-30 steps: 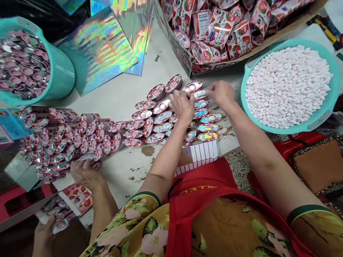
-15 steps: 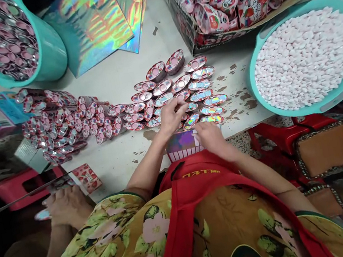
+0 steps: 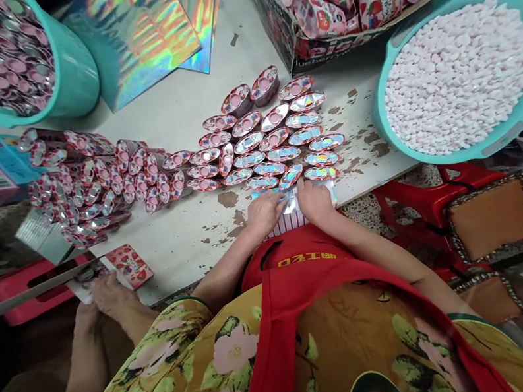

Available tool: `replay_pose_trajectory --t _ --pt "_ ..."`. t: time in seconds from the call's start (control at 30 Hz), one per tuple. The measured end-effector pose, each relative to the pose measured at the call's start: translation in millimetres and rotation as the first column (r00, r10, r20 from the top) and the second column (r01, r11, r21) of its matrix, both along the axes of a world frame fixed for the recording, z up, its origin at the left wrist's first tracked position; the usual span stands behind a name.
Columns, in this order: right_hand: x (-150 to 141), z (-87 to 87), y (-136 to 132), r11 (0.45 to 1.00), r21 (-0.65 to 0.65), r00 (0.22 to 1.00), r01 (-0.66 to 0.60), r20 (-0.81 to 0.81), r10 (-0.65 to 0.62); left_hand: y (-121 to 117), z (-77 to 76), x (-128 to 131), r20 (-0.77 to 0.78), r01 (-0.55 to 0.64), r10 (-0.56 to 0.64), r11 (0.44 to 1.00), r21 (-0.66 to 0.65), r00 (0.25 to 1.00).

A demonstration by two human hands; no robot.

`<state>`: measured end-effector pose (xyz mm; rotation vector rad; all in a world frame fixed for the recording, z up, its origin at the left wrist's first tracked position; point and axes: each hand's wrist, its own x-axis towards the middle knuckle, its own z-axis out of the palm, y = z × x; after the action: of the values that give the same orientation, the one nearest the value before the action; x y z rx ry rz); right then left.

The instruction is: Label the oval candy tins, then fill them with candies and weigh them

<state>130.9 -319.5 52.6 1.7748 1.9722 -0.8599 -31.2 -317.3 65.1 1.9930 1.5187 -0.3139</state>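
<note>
My left hand (image 3: pixel 267 212) and my right hand (image 3: pixel 315 199) meet at the table's near edge. Both have their fingers curled and pinched on a holographic sticker sheet (image 3: pixel 296 220) with a white striped lower part. Just beyond my fingertips lie rows of small oval candy cups (image 3: pixel 272 137). Some are sealed with shiny holographic lids, and those at the back are open with pink inside. Neither hand touches the cups.
A teal basin (image 3: pixel 484 148) of white candies sits at right. A teal bucket (image 3: pixel 76 80) of foil lids stands back left beside holographic sheets (image 3: pixel 139 36). A cardboard box (image 3: pixel 317 49) holds strawberry packets. Another person's hand (image 3: pixel 107 295) holds a carton (image 3: pixel 130 265) near a heap of cups (image 3: pixel 84 185).
Both my hands drew back from the far rows of cups to the sticker sheet at the near edge, the right first, then the left. The other person's hands shifted at the carton.
</note>
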Motion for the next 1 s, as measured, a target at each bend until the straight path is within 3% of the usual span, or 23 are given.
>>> replay_pose_trajectory --t 0.13,0.37,0.53,0.7,0.8,1.0 --pt "-2 -9.6 7 0.991 -0.127 0.999 0.045 0.011 -0.043 4 -2.1 -1 -0.008 0.044 -0.044 0.999 0.007 0.999" --pt "18 -13.0 1 0.995 -0.075 0.992 -0.072 -0.104 0.064 0 -10.0 -7 0.027 0.104 -0.105 0.994 0.038 0.994" --pt "32 -0.7 2 0.995 -0.097 0.961 -0.016 -0.277 -0.012 -5 -14.7 -4 0.141 0.083 -0.093 0.994 0.075 0.986" --pt "42 8.7 11 0.989 -0.076 0.930 0.124 -0.340 -0.142 -8 -7.5 5 0.181 0.041 -0.072 0.985 0.168 0.981" --pt "42 8.7 13 0.985 -0.075 0.920 0.156 -0.352 -0.172 -13 -7.1 10 0.179 0.039 -0.077 0.977 0.208 0.981" --pt "42 1.2 10 0.984 -0.058 0.911 0.169 -0.373 -0.178 -22 -20.1 4 0.157 0.086 -0.114 0.980 0.178 0.981"
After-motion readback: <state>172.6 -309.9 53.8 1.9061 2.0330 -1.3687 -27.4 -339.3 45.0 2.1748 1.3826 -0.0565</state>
